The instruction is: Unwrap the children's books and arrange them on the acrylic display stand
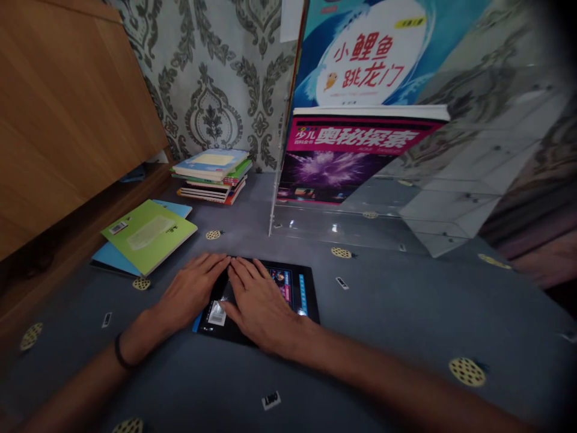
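Note:
A black-covered book (311,294) lies flat on the grey patterned cloth in front of me, a white barcode label showing near its left edge. Spread across its middle is my right hand (259,300), fingers stretched out and palm down. My left hand (193,288) rests along the book's left edge with its fingers extended, the fingertips close to those of the right. Part of the cover is hidden under both hands. Left of them, a green book (151,231) lies askew on a blue book (119,258).
A stack of several books (214,174) stands by the patterned wall. A clear acrylic rack (315,225) at back right holds a magenta-and-purple book (356,156) and a blue picture book (396,48) behind it. A wooden cabinet (67,108) borders the left side.

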The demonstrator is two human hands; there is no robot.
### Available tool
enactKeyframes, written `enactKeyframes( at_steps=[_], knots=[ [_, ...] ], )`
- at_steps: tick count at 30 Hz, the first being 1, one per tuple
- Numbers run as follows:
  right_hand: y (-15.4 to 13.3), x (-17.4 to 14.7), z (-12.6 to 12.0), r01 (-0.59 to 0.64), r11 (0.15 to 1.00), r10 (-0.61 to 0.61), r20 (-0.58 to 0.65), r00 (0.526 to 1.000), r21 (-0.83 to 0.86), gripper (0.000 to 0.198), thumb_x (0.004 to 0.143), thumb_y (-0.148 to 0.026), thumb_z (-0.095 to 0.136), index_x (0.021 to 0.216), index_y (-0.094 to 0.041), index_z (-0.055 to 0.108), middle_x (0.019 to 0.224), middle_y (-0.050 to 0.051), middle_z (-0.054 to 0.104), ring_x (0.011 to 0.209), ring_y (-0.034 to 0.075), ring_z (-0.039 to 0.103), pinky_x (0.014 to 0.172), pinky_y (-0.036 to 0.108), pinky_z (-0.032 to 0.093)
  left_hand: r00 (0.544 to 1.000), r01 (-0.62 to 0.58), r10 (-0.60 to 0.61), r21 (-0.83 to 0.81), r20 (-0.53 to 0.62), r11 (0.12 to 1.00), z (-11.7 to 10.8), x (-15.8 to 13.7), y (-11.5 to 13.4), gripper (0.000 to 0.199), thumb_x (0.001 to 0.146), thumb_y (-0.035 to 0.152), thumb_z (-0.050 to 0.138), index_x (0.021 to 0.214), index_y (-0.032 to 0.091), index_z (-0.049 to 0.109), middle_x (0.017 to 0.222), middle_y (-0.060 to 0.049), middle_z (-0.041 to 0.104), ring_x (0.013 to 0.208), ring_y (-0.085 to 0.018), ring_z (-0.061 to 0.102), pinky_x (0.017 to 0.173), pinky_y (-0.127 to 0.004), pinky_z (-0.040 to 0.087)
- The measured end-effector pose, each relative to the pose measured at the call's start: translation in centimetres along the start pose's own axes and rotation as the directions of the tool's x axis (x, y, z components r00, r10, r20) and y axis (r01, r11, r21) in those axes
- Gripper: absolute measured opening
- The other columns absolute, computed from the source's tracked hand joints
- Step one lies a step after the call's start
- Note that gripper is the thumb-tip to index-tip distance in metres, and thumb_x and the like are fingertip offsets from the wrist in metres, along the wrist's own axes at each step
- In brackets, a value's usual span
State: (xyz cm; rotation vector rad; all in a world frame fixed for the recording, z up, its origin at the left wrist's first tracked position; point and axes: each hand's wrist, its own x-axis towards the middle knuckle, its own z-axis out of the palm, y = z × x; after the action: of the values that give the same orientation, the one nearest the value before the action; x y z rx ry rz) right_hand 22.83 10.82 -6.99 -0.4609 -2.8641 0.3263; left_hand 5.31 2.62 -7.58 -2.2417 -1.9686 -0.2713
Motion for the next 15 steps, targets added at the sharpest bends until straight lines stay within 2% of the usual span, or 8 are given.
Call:
enactKeyframes(
  at_steps=[5,10,15],
  knots=[
    [0.1,-0.2,-0.1,-0.035,0.999,0.035,-0.03,0.999,0.0,0.063,0.099,-0.045,0.05,0.144,-0.002,0.047,0.152,0.025,0.045,0.144,0.035,0.038,0.119,0.056,0.031,1.0,-0.013,0.013,0.064,0.002,0.998,0.0,0.2,0.2,0.048,0.091,0.003,0.04,0.137,0.013,0.052,0.129,-0.013,0.063,0.116,-0.027,0.06,0.096,-0.045,0.054],
    [0.4,-0.4,-0.3,-0.024,1.0,0.024,-0.004,1.0,0.013,0.065,0.098,-0.048,0.052,0.143,-0.001,0.048,0.152,0.024,0.044,0.144,0.035,0.039,0.119,0.055,0.031,0.998,0.027,-0.033,0.132,0.047,0.991,-0.1,0.7,1.1,0.048,0.092,0.006,0.043,0.138,0.015,0.051,0.125,-0.013,0.063,0.11,-0.028,0.06,0.092,-0.045,0.053],
    [1.1,-1.7,-0.9,-0.053,0.998,0.053,0.013,0.999,0.032,0.067,0.098,-0.048,0.052,0.144,0.0,0.046,0.153,0.025,0.043,0.146,0.034,0.035,0.121,0.053,0.03,0.998,0.033,-0.042,0.173,0.052,0.984,-0.1,0.7,1.5,0.049,0.091,0.005,0.04,0.137,0.014,0.051,0.127,-0.014,0.062,0.113,-0.028,0.059,0.094,-0.045,0.052]
  ],
)
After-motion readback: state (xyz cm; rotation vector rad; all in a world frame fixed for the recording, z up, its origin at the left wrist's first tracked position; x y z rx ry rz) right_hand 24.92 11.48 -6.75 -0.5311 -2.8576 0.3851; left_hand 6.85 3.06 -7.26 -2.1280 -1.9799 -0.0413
